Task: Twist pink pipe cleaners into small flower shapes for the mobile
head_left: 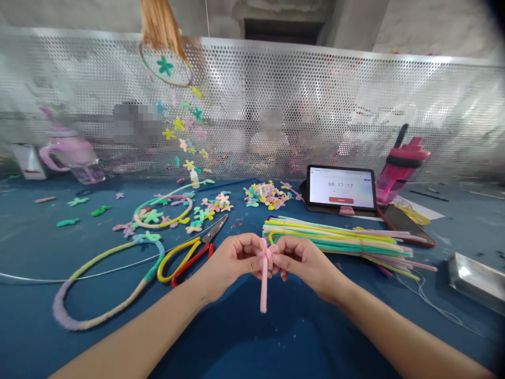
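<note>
A pink pipe cleaner point(263, 289) is bent into small loops at its top, and its straight tail hangs down. My left hand point(240, 258) pinches the looped part from the left, thumb and fingers closed on it. From the right, my right hand point(298, 258) grips the same loops between thumb and fingers. Both hands are close together above the blue table point(252, 352). Just behind my right hand lies a bundle of coloured pipe cleaners point(335, 239). Scissors with red and yellow handles point(207, 237) lie open beside my left hand.
Multicoloured wrapped rings point(65, 310) lie at left. Small flower shapes point(268, 195) are piled behind the hands. A tablet point(341, 187), a phone point(406, 223), a pink bottle point(402, 163) and a metal box point(477, 279) stand or lie right. Flowers hang from a ring point(165, 79) before a perforated screen.
</note>
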`<state>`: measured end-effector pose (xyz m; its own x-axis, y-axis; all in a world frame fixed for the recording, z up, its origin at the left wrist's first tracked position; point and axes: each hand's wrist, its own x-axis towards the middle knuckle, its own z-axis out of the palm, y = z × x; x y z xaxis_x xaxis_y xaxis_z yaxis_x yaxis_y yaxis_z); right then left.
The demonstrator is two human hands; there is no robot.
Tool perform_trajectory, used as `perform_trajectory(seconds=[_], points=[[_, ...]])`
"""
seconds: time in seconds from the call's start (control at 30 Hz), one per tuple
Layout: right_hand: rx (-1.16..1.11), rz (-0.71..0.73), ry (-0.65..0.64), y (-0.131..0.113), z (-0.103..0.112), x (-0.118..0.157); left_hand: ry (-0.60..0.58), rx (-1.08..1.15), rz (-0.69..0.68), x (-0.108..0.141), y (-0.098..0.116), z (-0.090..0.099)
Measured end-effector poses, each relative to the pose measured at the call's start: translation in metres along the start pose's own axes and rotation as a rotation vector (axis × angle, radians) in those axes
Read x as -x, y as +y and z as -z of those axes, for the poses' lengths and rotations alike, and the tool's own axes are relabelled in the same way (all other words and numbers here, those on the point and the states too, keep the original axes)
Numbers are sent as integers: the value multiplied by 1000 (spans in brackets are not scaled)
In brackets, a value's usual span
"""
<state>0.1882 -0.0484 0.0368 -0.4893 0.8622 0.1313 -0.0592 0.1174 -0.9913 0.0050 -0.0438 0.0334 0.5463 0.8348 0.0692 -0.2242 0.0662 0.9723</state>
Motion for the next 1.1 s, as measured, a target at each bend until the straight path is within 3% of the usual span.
perform_trajectory(seconds=[0.5, 0.8, 1.1], points=[[105, -6, 112, 4, 2, -2, 96, -132, -21, 0, 5, -4], [74, -38, 123, 4, 2, -2, 68, -175, 36, 2, 8, 0], [120, -11, 143, 1, -2, -2, 75, -245, -1, 1, 4, -3]])
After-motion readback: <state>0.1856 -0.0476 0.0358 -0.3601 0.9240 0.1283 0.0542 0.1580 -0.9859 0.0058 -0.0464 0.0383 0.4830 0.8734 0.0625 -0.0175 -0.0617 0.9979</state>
